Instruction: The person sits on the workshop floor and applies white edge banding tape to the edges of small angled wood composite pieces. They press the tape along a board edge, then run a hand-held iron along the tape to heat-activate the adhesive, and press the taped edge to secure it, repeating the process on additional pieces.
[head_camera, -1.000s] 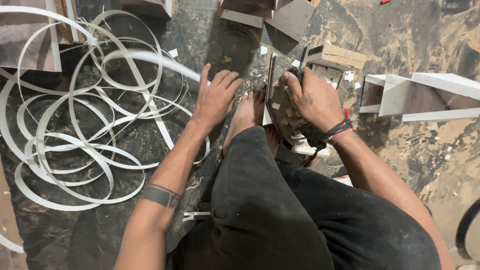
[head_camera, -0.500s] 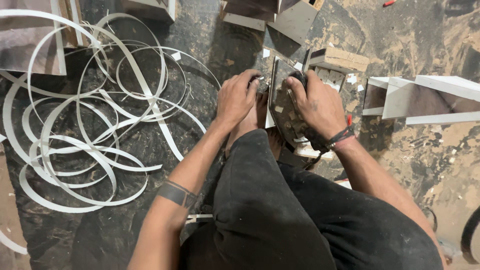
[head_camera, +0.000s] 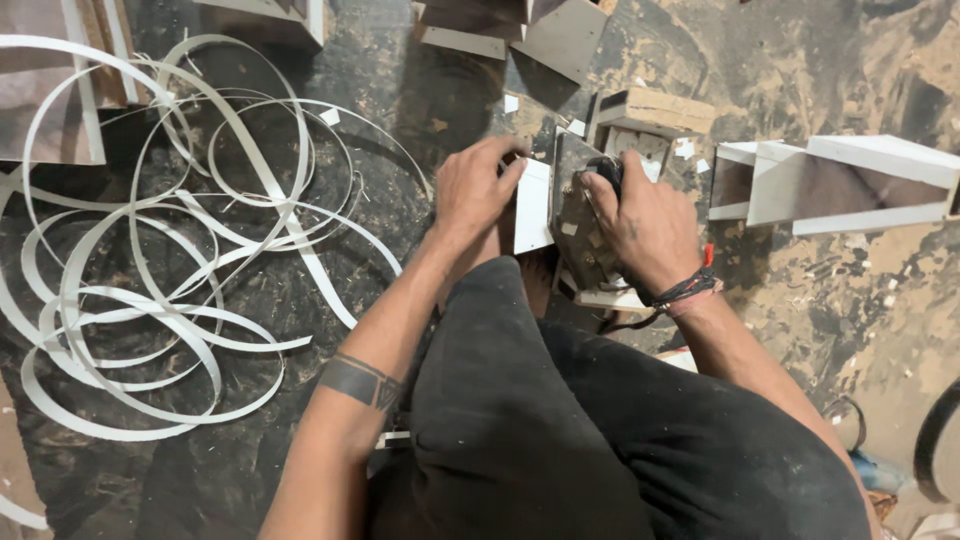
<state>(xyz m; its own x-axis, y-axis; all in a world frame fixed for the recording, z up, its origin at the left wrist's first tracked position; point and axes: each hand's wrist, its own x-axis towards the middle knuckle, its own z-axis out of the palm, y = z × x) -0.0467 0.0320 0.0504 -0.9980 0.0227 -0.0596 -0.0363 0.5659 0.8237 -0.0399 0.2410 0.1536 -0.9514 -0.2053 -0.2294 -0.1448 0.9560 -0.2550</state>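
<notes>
1. The right hand (head_camera: 640, 225) is wrapped tight around a dark power tool (head_camera: 585, 215).
2. The left hand (head_camera: 475, 190) pinches a small white board (head_camera: 532, 205), just left of the tool and touching it.
3. Curly white strips (head_camera: 170, 250) lie on the floor (head_camera: 800, 60), far left of the tool.
4. White boxes (head_camera: 850, 185) sit on its right.

floor (head_camera: 800, 60): dusty, dark | white strip coils (head_camera: 180, 260) | white-edged boards (head_camera: 850, 185)

Two hands at work on a small panel on a dusty floor.

The left hand (head_camera: 478, 190) pinches the white panel (head_camera: 532, 207); the right hand (head_camera: 645, 225) clasps a dark power tool (head_camera: 580, 215) just beside it. Loose white edging strips (head_camera: 180, 260) curl left.
</notes>
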